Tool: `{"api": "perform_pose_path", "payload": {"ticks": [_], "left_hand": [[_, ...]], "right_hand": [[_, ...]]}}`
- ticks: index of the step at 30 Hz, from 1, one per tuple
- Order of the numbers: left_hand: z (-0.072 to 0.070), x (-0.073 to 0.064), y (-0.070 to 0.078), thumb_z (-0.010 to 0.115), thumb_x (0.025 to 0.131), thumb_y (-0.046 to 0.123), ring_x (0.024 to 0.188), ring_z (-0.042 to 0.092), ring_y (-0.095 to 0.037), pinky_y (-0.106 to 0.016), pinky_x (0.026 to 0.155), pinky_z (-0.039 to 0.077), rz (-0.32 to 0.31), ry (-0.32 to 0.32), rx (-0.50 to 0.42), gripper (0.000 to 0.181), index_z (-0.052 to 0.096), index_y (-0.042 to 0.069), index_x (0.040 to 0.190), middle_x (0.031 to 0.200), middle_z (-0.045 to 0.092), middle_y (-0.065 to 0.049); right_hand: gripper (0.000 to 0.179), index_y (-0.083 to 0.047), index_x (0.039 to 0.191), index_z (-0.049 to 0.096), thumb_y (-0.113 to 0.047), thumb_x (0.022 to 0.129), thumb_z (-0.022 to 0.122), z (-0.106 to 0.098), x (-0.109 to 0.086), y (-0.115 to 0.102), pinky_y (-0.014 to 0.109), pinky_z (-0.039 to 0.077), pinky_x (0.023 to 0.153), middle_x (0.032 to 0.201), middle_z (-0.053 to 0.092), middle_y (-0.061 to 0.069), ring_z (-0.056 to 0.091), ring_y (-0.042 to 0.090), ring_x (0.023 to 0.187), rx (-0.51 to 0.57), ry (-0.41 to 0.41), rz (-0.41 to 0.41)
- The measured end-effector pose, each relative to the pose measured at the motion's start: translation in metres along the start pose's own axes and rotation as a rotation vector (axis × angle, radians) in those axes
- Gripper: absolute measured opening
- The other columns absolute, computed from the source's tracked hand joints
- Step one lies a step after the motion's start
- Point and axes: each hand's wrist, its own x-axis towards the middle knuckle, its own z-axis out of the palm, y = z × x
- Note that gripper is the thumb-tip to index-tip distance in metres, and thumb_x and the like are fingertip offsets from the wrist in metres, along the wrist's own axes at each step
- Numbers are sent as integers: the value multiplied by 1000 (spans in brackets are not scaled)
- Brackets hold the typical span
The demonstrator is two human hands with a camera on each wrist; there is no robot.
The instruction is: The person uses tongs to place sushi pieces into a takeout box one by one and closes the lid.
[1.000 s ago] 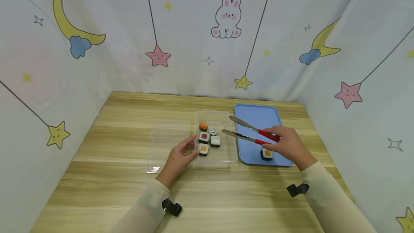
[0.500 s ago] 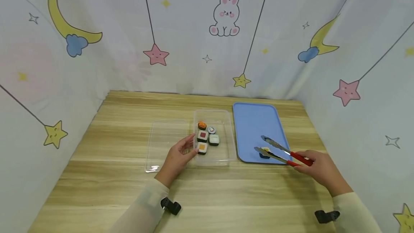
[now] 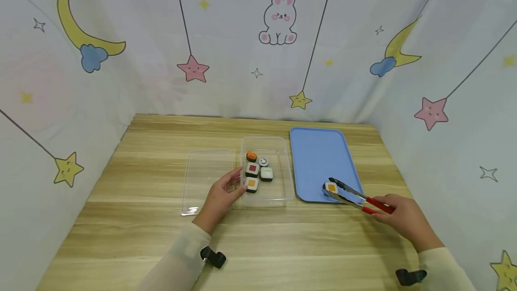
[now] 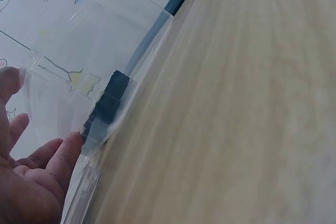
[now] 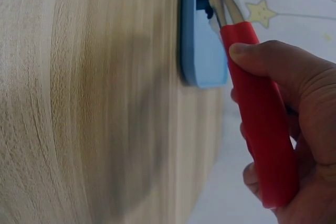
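Note:
In the head view my right hand (image 3: 405,219) grips red-handled metal tongs (image 5: 262,119) low at the tray's front right corner. The tong tips stand on either side of a sushi piece (image 3: 331,187) with an orange square on top, in the blue tray (image 3: 323,152). My left hand (image 3: 221,194) rests its fingertips against the left wall of a clear plastic box (image 3: 278,194), fingers spread and relaxed. In the box sit several sushi pieces, among them an orange-topped one (image 3: 251,156), one with a red centre (image 3: 252,169) and one with an orange square (image 3: 251,184).
A clear plastic lid (image 3: 206,169) lies on the wooden table (image 3: 258,246) left of the box, partly behind my left hand. The tray stands just right of the box. A patterned white curtain (image 3: 230,93) encloses the table's back and sides.
My right hand has carried the tongs from above the box rightward and down to the tray, and the tips now flank the sushi piece. My left hand has stayed at the box.

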Motion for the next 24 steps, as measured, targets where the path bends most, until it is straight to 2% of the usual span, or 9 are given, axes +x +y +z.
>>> {"api": "perform_pose_path", "payload": {"ticks": [6, 12, 20, 24], "left_hand": [[0, 1, -3, 78, 95, 13, 133, 57, -33, -52, 109, 48, 11, 2, -3, 63, 52, 10, 152, 150, 57, -13], [0, 1, -4, 78, 95, 14, 133, 57, -33, -53, 110, 47, 18, 4, -6, 63, 53, 11, 152, 150, 56, -15], [-1, 2, -5, 79, 94, 15, 134, 57, -32, -52, 108, 49, 4, 3, -32, 63, 54, 12, 152, 151, 56, -12], [0, 2, -4, 78, 95, 13, 134, 56, -33, -51, 107, 49, -11, 0, -32, 62, 53, 11, 152, 152, 55, -13]], "right_hand": [[46, -2, 117, 78, -21, 78, 92, 1, 3, -1, 36, 55, 67, 105, 75, 16, 68, 26, 86, -1, 26, -12], [45, -3, 118, 78, -22, 79, 92, -3, 14, -7, 33, 53, 63, 104, 76, 15, 65, 25, 84, 5, 54, -37], [45, -6, 121, 78, -22, 80, 91, -16, 36, -30, 32, 52, 63, 105, 76, 14, 63, 25, 83, 34, 80, -67], [45, -8, 121, 78, -24, 81, 91, -20, 50, -45, 33, 54, 65, 109, 75, 15, 65, 27, 86, 50, 83, -110]]}}
